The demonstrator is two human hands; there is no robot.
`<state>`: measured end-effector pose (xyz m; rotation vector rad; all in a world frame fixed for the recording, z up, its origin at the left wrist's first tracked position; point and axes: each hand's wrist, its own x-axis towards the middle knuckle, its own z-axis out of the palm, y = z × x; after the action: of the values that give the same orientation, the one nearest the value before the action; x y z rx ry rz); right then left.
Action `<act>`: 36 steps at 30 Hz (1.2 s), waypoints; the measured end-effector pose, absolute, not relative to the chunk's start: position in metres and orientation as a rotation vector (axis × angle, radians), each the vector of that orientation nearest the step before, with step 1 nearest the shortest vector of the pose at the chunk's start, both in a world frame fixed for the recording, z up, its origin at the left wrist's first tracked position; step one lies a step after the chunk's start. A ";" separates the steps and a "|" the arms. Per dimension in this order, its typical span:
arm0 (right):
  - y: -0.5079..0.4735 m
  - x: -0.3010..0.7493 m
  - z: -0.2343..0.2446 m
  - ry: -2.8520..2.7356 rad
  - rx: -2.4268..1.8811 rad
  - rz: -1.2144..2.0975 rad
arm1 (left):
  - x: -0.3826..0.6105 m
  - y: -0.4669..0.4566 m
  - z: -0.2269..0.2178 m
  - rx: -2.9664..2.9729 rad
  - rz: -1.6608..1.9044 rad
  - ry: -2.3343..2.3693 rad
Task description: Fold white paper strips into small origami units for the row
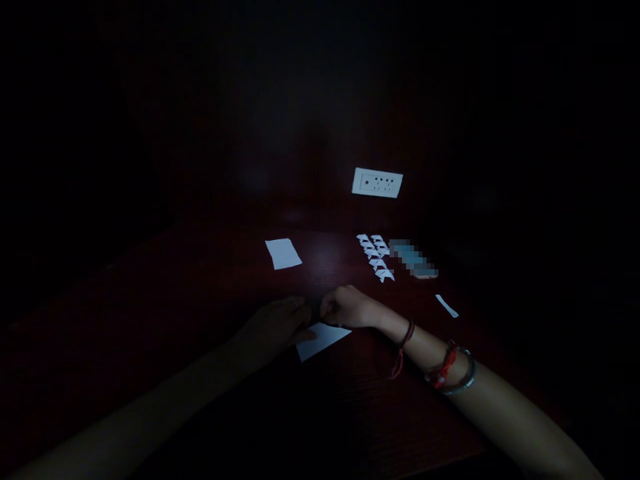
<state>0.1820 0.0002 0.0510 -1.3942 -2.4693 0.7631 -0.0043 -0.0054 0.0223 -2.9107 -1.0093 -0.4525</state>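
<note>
A white sheet of paper (325, 339) lies slanted on the dark red table in front of me. My left hand (283, 323) is in shadow at the sheet's left side. Its thumb rests over the paper and its other fingers bend around the far edge, closed on it. At the far right edge of the same sheet, my right hand (351, 307) is closed, with fingers curled in and the thumb side toward the paper. Its fingertips are partly hidden, but they appear to pinch the sheet's edge. The two hands are close together without visibly touching.
Beyond my hands lies a stack of white paper (283, 253). Several small folded white paper pieces (375, 257) form two rows beside a pixelated phone-like object (414, 259). A narrow paper strip (447, 306) lies at the right. A socket panel (377, 183) is on the wall; surroundings are dark.
</note>
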 end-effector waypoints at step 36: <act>-0.016 0.186 0.044 -2.334 -1.347 0.606 | -0.021 0.006 0.031 -3.047 -0.544 -1.101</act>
<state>0.1863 -0.0157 0.0440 -1.3467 -2.3339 0.6058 -0.0205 0.0058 0.0307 -3.0472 -1.1012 -0.5440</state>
